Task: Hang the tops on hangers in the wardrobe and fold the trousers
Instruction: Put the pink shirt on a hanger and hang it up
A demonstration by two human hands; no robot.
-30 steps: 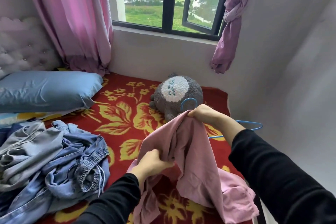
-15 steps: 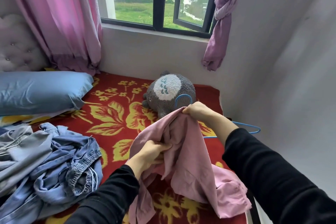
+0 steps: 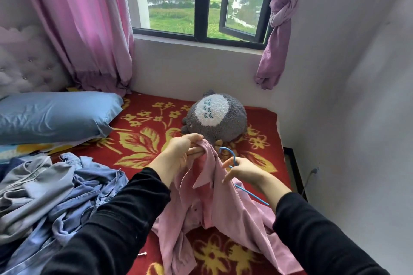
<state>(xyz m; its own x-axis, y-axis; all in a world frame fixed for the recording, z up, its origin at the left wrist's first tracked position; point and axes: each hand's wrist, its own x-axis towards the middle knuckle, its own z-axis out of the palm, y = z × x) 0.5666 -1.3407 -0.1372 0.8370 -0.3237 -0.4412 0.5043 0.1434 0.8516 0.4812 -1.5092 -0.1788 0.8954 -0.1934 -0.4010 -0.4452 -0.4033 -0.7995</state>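
The pink top (image 3: 214, 203) hung over the bed (image 3: 143, 140), lifted at its collar end and trailing down onto the red flowered blanket near the bottom of the view. The left hand (image 3: 181, 152) gripped the top's highest point. Its fingers (image 3: 196, 152) were curled together and clamped on a bunch of the fabric, which fell away directly below and to the right of them.

The right hand (image 3: 243, 171) was just beside the top's right edge, holding the blue hanger (image 3: 252, 195) at the base of its hook. The hook rose above that hand, close to the collar, and one arm of the hanger slanted down to the right behind the wrist. The forefinger lay nearly straight along the cloth. The other fingers bent round the wire, though how tightly could not be told.

A heap of blue and grey clothes (image 3: 55, 196) lay on the bed to the left, well apart from the top. Farther back sat a grey plush toy (image 3: 216, 116) and a blue pillow (image 3: 55, 114), under a window (image 3: 201, 6) with pink curtains (image 3: 89, 24).
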